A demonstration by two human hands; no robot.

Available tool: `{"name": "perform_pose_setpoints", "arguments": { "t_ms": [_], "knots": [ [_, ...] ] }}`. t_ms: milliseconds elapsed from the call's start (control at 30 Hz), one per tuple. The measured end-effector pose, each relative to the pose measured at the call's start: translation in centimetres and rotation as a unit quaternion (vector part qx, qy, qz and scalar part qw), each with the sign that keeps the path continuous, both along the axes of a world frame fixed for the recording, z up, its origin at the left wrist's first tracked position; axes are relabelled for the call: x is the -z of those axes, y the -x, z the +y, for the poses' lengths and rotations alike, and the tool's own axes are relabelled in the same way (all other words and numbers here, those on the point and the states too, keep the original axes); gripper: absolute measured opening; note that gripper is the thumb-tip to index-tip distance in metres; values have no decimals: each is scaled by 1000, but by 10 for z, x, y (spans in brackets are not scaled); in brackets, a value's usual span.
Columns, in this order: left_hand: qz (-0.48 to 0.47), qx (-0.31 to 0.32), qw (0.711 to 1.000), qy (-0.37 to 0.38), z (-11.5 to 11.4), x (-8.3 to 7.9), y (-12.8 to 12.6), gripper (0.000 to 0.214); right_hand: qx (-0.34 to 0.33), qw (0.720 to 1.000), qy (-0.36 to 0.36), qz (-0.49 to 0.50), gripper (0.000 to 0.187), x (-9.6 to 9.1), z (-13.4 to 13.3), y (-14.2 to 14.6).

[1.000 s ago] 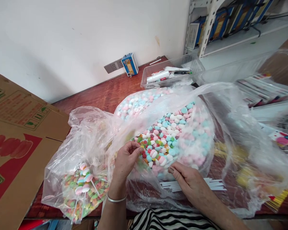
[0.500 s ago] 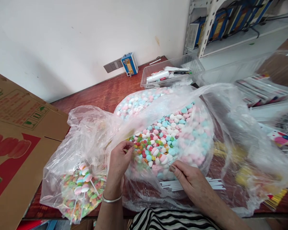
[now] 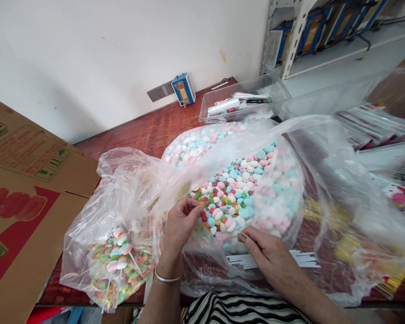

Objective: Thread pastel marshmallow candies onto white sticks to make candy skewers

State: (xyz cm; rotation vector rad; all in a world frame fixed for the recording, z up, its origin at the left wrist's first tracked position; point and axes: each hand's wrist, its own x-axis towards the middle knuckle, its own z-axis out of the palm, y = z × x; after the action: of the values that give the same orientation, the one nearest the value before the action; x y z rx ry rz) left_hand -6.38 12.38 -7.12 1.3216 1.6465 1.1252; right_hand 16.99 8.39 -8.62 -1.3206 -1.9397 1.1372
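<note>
A big clear plastic bag lies open on the wooden table, full of pastel and bright candies. My left hand is at the bag's near edge with its fingers pinched together over the candies; what they hold is too small to name. My right hand rests closed just in front of the bag, fingertips at a bundle of white sticks under the plastic. To the left, a smaller clear bag holds finished lollipops on sticks.
A cardboard box stands at the left edge. A clear tray with pens sits at the back, a blue device by the wall socket. Plastic-covered printed packs lie at the right, with metal shelving behind.
My left hand drew back a little toward the bag's edge, then returned to the candies with fingers pinched. My right hand has stayed over the white sticks.
</note>
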Motion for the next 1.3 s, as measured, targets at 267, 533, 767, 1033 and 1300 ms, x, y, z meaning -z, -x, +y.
{"name": "perform_pose_setpoints", "arguments": {
  "t_ms": [267,533,767,1033,1300],
  "knots": [
    [-156,43,987,22,-3,-3,-13,15,-8,1000,12,-21,31,0,-1,0],
    [-186,8,982,-28,-3,0,-31,13,23,1000,-11,4,31,0,-8,7],
    [-189,-51,969,-151,-1,9,-54,12,59,997,-33,38,29,2,-13,14],
    [-208,-8,971,-115,3,12,-52,12,56,998,-14,36,31,4,-16,13],
    [-46,-45,996,-66,7,4,-27,12,63,997,-11,32,31,-5,-9,0]
  ]
}}
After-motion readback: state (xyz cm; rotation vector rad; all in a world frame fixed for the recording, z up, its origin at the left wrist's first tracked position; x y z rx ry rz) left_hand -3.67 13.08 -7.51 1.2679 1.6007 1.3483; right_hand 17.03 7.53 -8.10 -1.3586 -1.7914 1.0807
